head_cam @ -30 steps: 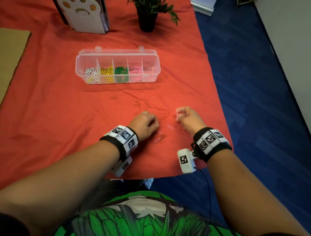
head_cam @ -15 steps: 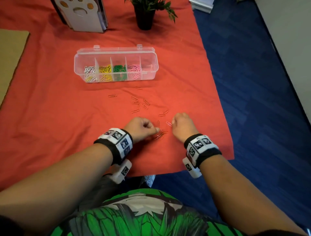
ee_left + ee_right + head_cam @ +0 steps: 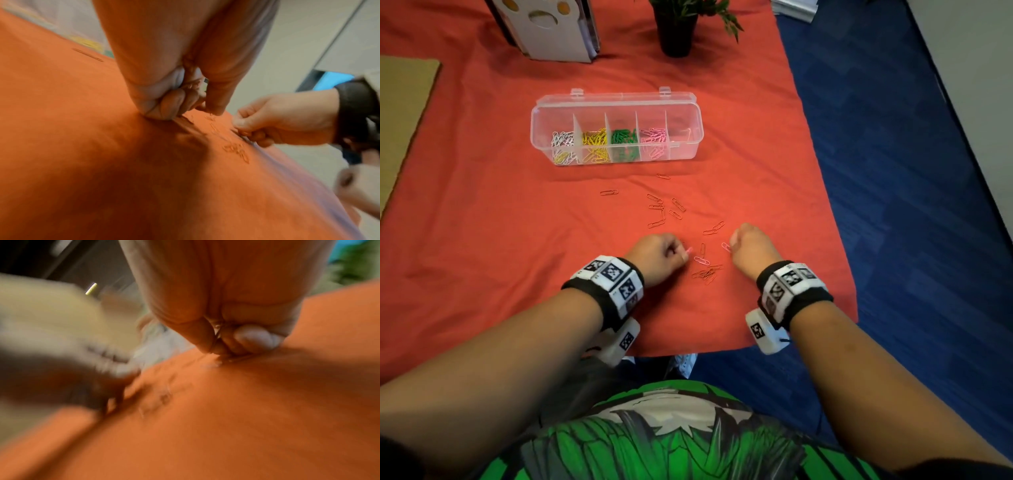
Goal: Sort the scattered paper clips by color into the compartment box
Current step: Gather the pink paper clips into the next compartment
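The clear compartment box [image 3: 690, 102] stands open mid-table and holds white, yellow, green and pink clips in separate cells. Red paper clips [image 3: 664, 209] lie scattered on the orange cloth, with a small pile [image 3: 707, 272] between my hands. My left hand [image 3: 683, 253] is curled, knuckles on the cloth, and pinches a pink clip [image 3: 689, 250]. In the left wrist view the left hand [image 3: 203, 107] has its thumb tip down on the cloth. My right hand [image 3: 732, 241] is curled beside another pink clip [image 3: 726, 246]. The right wrist view shows thin clip wire [image 3: 218, 332] pinched between the right hand's [image 3: 216, 345] thumb and fingers.
A potted plant [image 3: 676, 31] and a white paw-print holder [image 3: 551, 31] stand at the back of the cloth. The cloth's right edge [image 3: 839, 240] drops to blue carpet close to my right hand. A tan mat [image 3: 404, 113] lies at the far left.
My right hand came down and toward me, from a raised spot to the pink clip on the cloth. My left hand stayed by the pile and now shows a pink clip at its fingertips.
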Demonstrator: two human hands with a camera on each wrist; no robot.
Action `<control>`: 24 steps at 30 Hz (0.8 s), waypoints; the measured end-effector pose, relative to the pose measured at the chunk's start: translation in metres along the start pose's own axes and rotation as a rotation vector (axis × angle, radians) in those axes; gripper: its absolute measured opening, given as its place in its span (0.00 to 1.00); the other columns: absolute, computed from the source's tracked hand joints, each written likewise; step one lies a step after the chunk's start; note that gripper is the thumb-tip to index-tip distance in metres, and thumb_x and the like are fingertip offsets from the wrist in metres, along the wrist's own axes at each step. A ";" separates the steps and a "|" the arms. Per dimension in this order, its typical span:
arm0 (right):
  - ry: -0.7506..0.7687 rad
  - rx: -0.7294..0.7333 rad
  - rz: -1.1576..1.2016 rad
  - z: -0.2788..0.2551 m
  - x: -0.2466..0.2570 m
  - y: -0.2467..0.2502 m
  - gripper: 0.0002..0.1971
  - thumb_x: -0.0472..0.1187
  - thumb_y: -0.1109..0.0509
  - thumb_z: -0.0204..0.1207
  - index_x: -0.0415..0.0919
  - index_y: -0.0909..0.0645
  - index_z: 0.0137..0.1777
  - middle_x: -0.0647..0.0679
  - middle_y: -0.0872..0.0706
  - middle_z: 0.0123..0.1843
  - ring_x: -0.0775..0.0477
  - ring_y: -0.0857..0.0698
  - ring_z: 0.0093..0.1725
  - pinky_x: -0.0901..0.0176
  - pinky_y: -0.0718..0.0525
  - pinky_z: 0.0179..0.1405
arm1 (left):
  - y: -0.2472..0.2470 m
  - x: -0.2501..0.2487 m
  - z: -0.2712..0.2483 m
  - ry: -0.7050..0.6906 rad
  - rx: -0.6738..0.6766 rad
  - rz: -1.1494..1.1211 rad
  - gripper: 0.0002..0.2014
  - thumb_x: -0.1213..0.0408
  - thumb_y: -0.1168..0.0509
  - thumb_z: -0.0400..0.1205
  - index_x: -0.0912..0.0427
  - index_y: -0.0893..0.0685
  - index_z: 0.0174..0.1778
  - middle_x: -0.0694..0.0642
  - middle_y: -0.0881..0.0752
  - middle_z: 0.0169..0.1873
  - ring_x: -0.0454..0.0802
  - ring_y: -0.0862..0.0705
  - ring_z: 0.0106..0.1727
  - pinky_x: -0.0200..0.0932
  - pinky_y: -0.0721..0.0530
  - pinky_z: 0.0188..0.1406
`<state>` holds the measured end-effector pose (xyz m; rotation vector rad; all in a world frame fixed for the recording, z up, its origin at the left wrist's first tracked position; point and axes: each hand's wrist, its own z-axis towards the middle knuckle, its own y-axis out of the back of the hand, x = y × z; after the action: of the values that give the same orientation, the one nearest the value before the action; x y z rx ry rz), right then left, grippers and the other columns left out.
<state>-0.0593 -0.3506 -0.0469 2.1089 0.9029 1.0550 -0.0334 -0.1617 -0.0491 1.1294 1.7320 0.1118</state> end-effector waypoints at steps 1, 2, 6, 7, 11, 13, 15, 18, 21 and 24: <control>-0.026 0.015 0.140 0.002 -0.003 0.003 0.08 0.30 0.42 0.77 0.40 0.23 0.47 0.42 0.17 0.47 0.42 0.18 0.47 0.59 0.25 0.45 | 0.004 0.002 0.001 0.034 -0.005 -0.110 0.08 0.61 0.34 0.79 0.52 0.23 0.33 0.49 0.20 0.28 0.45 0.24 0.30 0.39 0.25 0.35; -0.063 0.041 0.332 0.002 -0.005 0.005 0.09 0.30 0.43 0.78 0.42 0.23 0.44 0.44 0.19 0.41 0.45 0.20 0.39 0.59 0.26 0.38 | 0.007 0.003 0.002 0.076 -0.015 -0.231 0.09 0.64 0.35 0.79 0.52 0.24 0.32 0.50 0.18 0.28 0.46 0.22 0.30 0.39 0.24 0.36; -0.208 0.160 1.112 -0.009 -0.012 0.015 0.14 0.21 0.45 0.77 0.39 0.24 0.42 0.45 0.24 0.34 0.53 0.24 0.27 0.68 0.27 0.19 | 0.013 -0.002 0.000 0.187 -0.048 -0.609 0.12 0.75 0.35 0.75 0.56 0.24 0.29 0.57 0.20 0.25 0.47 0.26 0.22 0.32 0.31 0.17; -0.218 0.176 1.161 -0.010 -0.013 0.016 0.14 0.21 0.45 0.77 0.39 0.24 0.42 0.45 0.22 0.35 0.54 0.24 0.26 0.69 0.27 0.19 | 0.013 -0.005 -0.001 0.205 -0.043 -0.672 0.11 0.76 0.35 0.74 0.56 0.24 0.30 0.58 0.20 0.26 0.47 0.27 0.22 0.32 0.32 0.16; -0.167 0.092 0.751 -0.006 -0.015 0.011 0.11 0.30 0.38 0.76 0.46 0.22 0.38 0.50 0.22 0.33 0.51 0.25 0.30 0.61 0.27 0.27 | 0.009 -0.016 -0.003 0.263 0.048 -0.803 0.13 0.79 0.42 0.77 0.55 0.22 0.44 0.53 0.20 0.27 0.40 0.25 0.18 0.30 0.29 0.17; -0.059 -0.003 0.257 -0.006 -0.012 0.006 0.04 0.38 0.33 0.74 0.47 0.21 0.39 0.48 0.18 0.38 0.45 0.19 0.40 0.58 0.23 0.41 | 0.007 -0.022 -0.002 0.272 0.105 -0.789 0.14 0.78 0.46 0.78 0.56 0.20 0.42 0.53 0.23 0.26 0.41 0.27 0.21 0.30 0.29 0.17; 0.044 -0.074 -0.117 -0.008 -0.008 -0.001 0.08 0.43 0.32 0.74 0.40 0.21 0.50 0.41 0.18 0.52 0.40 0.19 0.53 0.55 0.22 0.55 | 0.003 -0.027 0.000 0.296 0.118 -0.773 0.12 0.76 0.47 0.78 0.57 0.23 0.36 0.53 0.26 0.26 0.44 0.29 0.23 0.30 0.30 0.17; 0.167 -0.156 -0.372 -0.013 0.000 -0.008 0.14 0.39 0.37 0.77 0.33 0.26 0.60 0.37 0.22 0.59 0.35 0.22 0.61 0.46 0.22 0.61 | -0.007 -0.028 0.005 0.250 0.031 -0.583 0.11 0.63 0.39 0.80 0.56 0.25 0.31 0.52 0.26 0.23 0.46 0.29 0.22 0.33 0.31 0.19; 0.177 -0.172 -0.490 -0.015 0.009 -0.011 0.14 0.32 0.44 0.77 0.31 0.27 0.61 0.35 0.22 0.61 0.33 0.21 0.61 0.44 0.20 0.59 | -0.012 -0.022 0.009 0.012 -0.056 -0.170 0.08 0.56 0.30 0.75 0.57 0.15 0.36 0.48 0.18 0.24 0.40 0.23 0.23 0.33 0.25 0.25; 0.187 -0.145 -0.509 -0.014 0.013 -0.007 0.16 0.31 0.45 0.76 0.30 0.26 0.62 0.34 0.22 0.61 0.34 0.21 0.61 0.44 0.20 0.59 | -0.016 -0.016 0.012 -0.199 -0.070 0.278 0.10 0.57 0.27 0.72 0.56 0.12 0.47 0.55 0.13 0.43 0.50 0.15 0.45 0.39 0.20 0.47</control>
<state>-0.0668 -0.3334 -0.0395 1.5575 1.3218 1.0144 -0.0331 -0.1869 -0.0524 1.2797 1.3803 0.2219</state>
